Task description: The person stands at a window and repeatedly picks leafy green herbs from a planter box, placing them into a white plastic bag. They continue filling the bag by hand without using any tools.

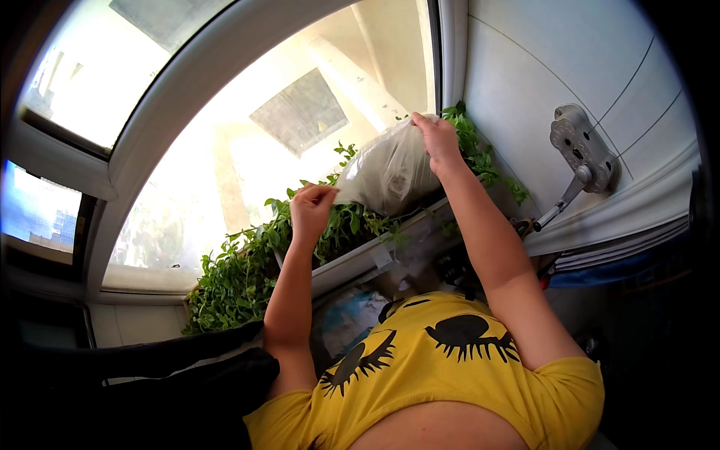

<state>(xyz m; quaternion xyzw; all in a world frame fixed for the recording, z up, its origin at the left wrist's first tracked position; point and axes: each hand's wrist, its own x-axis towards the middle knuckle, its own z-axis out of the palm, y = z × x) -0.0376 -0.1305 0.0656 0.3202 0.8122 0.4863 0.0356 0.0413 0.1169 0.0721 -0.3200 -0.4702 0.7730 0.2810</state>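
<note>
A translucent plastic bag [388, 166] spreads between my two hands, over a planter of leafy green plants [242, 275] by the window. My left hand [312, 208] pinches the bag's left edge between thumb and fingers. Higher up on the right, my right hand [437, 140] grips the bag's upper right edge. Something darker shows faintly through the plastic, but I cannot tell what it is. Leaves stick out around the bag on both sides, and part of the planter is hidden behind it.
A large window [236, 140] with a pale frame rises behind the plants. On the tiled wall [523, 73] at right, a metal crank handle [582, 152] juts out. Dark cloth [185, 371] hangs at lower left. Bluish plastic packaging [354, 318] lies below the planter.
</note>
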